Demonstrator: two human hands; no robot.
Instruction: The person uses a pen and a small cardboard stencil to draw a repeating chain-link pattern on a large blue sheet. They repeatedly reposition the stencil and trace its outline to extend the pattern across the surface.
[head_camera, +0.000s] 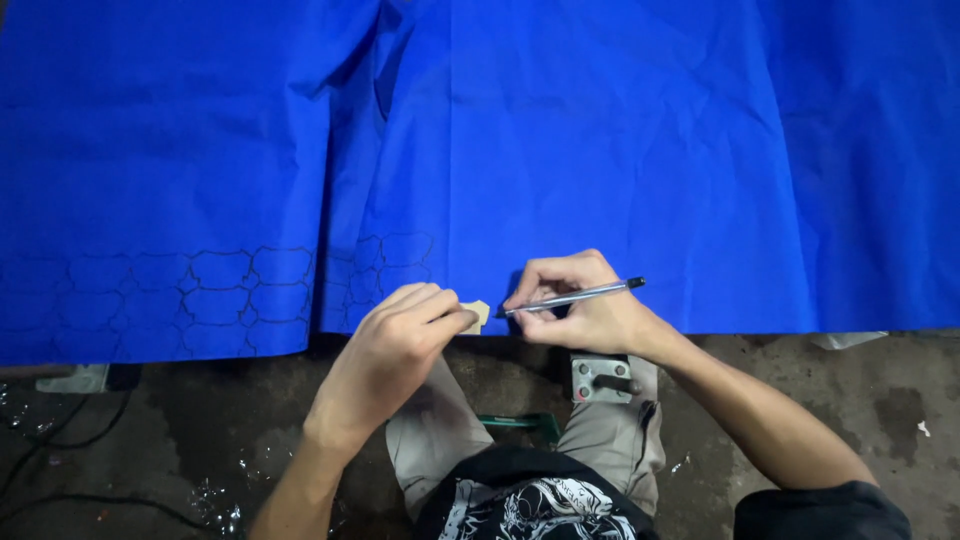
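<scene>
I see my right hand (585, 305) with its fingers (545, 275) clenched around a silver pen (580, 296), tip pointing left at the lower edge of the blue cloth (600, 150). My left hand (395, 345) pinches a small beige template (478, 314) just beside the pen tip, pressed on the hem. Left of it, outlined brick-like shapes (250, 295) run along the cloth. Below lies stained floor (200, 430).

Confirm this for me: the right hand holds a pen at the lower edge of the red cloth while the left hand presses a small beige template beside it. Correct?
Not quite. The cloth is blue, not red, as the head view shows. The rest stands: the right hand holds a pen at its lower edge, and the left hand presses a small beige template beside it.
</scene>
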